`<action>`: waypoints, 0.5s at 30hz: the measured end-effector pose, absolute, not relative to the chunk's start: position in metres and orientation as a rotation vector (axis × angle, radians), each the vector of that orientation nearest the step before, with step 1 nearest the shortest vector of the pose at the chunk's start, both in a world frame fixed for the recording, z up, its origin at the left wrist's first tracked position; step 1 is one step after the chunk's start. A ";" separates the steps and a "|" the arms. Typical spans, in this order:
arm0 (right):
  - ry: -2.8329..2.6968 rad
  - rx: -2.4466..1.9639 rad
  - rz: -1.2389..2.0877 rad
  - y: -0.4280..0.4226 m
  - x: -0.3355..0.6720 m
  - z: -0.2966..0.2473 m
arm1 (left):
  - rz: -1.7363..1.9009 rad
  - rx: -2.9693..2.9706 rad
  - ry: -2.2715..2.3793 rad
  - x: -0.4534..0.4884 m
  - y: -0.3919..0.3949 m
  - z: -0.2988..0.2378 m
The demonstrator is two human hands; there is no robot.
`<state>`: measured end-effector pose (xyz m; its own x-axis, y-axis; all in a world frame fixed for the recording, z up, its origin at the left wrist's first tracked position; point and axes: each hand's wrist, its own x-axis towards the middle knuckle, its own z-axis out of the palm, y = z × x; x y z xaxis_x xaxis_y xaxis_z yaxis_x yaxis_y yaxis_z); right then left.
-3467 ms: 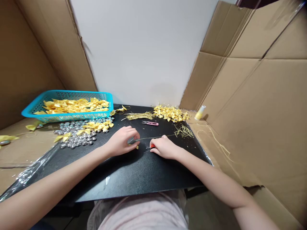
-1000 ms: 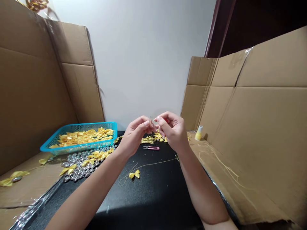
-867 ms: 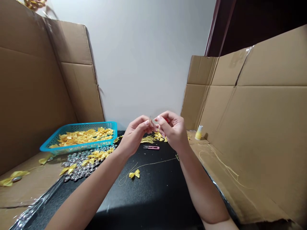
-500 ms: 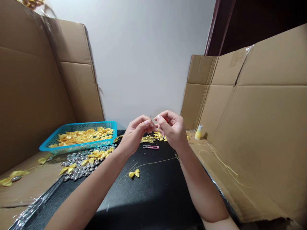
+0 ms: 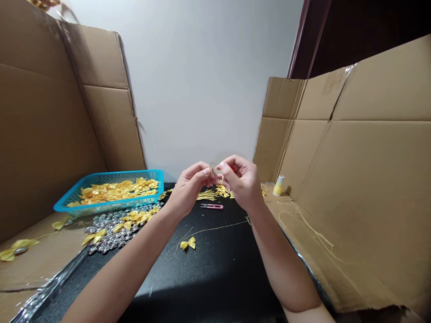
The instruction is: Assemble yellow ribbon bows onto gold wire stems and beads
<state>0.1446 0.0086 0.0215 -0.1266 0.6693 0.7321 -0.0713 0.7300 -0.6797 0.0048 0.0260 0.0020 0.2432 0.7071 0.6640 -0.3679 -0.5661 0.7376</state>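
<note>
My left hand (image 5: 191, 186) is closed in a pinch on a thin needle (image 5: 210, 166), which points upward from the fingertips. Close beside it, my right hand (image 5: 241, 179) has thumb and forefinger pressed together; what the tips hold is too fine to make out. A bit of something red (image 5: 233, 168) shows among the right fingers. Below the hands, pink-handled thread snips (image 5: 212, 206) lie on the black tabletop (image 5: 202, 273). Nearer, a yellow ribbon bow (image 5: 187, 243) rests beside a thin thread (image 5: 218, 228) that runs toward my right forearm.
At the left stands a blue basket (image 5: 160, 181) of yellow bows, with silver beads (image 5: 109, 233) heaped in front. Yellow strands (image 5: 207, 194) lie behind my hands. A thread spool (image 5: 278, 185) stands at the right. Cardboard walls (image 5: 363, 179) rise on both sides.
Both hands hold nearly the same position. The thin line bent over at the needle's top before now shows as a straight upright tip.
</note>
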 end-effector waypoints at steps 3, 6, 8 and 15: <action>-1.592 -0.511 0.675 0.009 0.144 0.021 | 1.487 1.628 0.365 0.006 0.025 0.003; -1.592 -0.509 0.667 0.008 0.143 0.022 | 1.472 1.670 0.376 0.005 0.026 0.002; -1.595 -0.520 0.659 0.007 0.143 0.022 | 1.436 1.700 0.378 0.004 0.028 0.002; -1.680 -0.584 0.632 0.014 0.146 0.019 | 1.397 1.754 0.397 -0.003 0.032 0.005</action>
<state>0.1458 0.0136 0.0188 -0.1863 0.6795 0.7097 0.0432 0.7273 -0.6850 -0.0031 0.0318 0.0054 0.3296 0.6881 0.6464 -0.2452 -0.5988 0.7625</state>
